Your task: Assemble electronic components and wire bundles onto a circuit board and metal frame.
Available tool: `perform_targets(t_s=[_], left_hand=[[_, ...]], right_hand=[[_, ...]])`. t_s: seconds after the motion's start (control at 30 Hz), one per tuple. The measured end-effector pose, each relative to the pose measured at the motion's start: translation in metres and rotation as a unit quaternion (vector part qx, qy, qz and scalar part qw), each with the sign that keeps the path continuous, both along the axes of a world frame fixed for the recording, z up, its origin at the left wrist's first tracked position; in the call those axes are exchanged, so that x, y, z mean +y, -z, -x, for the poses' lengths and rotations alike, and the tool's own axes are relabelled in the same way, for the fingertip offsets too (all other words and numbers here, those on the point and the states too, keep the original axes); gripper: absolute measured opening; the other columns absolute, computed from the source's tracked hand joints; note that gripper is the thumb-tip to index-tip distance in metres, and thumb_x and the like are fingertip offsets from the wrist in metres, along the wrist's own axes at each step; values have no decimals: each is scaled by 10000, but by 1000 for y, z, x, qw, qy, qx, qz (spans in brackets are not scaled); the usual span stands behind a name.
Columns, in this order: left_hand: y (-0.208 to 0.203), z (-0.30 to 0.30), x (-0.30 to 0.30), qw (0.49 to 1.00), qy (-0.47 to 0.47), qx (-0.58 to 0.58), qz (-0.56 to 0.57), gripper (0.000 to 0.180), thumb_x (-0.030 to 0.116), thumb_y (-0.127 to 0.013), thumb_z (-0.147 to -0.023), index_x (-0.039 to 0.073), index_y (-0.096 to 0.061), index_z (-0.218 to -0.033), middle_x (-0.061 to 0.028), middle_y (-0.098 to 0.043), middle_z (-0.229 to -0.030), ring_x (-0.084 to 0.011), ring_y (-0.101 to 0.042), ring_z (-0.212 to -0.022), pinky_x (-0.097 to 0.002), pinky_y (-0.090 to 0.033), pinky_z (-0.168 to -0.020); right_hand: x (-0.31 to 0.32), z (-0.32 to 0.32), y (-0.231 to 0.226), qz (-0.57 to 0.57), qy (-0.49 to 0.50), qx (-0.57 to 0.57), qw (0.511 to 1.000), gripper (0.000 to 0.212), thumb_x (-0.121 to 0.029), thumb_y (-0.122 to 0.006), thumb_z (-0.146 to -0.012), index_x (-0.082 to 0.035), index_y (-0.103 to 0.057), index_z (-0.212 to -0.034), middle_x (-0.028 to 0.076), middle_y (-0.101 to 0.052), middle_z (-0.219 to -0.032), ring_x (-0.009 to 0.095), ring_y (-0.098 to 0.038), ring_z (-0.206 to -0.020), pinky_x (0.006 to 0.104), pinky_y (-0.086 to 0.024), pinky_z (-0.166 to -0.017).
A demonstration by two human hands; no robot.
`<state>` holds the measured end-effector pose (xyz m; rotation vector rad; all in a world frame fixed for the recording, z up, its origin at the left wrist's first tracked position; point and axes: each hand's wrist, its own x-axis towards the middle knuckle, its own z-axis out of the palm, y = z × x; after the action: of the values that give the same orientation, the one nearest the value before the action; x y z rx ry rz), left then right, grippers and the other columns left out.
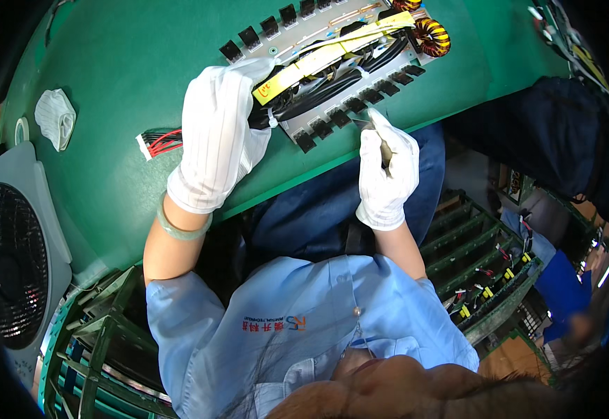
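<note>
A long circuit board (292, 127) lies aslant on the green work surface, with rows of black clips along both long edges. Black cables (318, 99) run along its middle, bound with white cable ties. A yellow strip (311, 64) lies over them, and copper-wound ring coils (431, 37) sit at the right end. My left hand (217, 133), in a white striped glove, is closed around the board's left end. My gloved right hand (388, 164) pinches a small thin piece beside the near row of clips; its kind is too small to tell.
A wire connector (158, 143) with red and black leads lies left of my left hand. Farther left are a crumpled white cloth (56, 119) and a grey fan (15, 258). Green racks (486, 258) stand below the table, and a person in blue (563, 293) is at right.
</note>
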<state>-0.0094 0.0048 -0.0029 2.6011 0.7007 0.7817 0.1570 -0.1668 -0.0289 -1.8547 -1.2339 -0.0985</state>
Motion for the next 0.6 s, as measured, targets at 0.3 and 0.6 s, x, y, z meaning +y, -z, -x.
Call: perform_targets(t_s=[0.3, 0.6], left_hand=[[-2, 0, -1, 1000, -6, -4, 1, 578, 10, -764, -623, 37, -600, -1176, -128, -652, -1128, -341, -582, -965, -412, -464, -863], [-4, 1, -2, 1000, -19, 24, 3, 582, -55, -753, -639, 23, -594, -1193, -140, -664, -1175, -351, -630, -1012, -403, -490, -910]], right_hand=[[0, 1, 2, -11, -6, 18, 1000, 249, 16, -759, -840, 8, -698, -1081, 119, -743, -1074, 219, -652, -889, 294, -532, -745], [0, 1, 1, -12, -5, 49, 999, 253, 26, -757, -839, 15, -711, -1088, 117, -742, -1074, 207, -643, -885, 278, -530, -720]])
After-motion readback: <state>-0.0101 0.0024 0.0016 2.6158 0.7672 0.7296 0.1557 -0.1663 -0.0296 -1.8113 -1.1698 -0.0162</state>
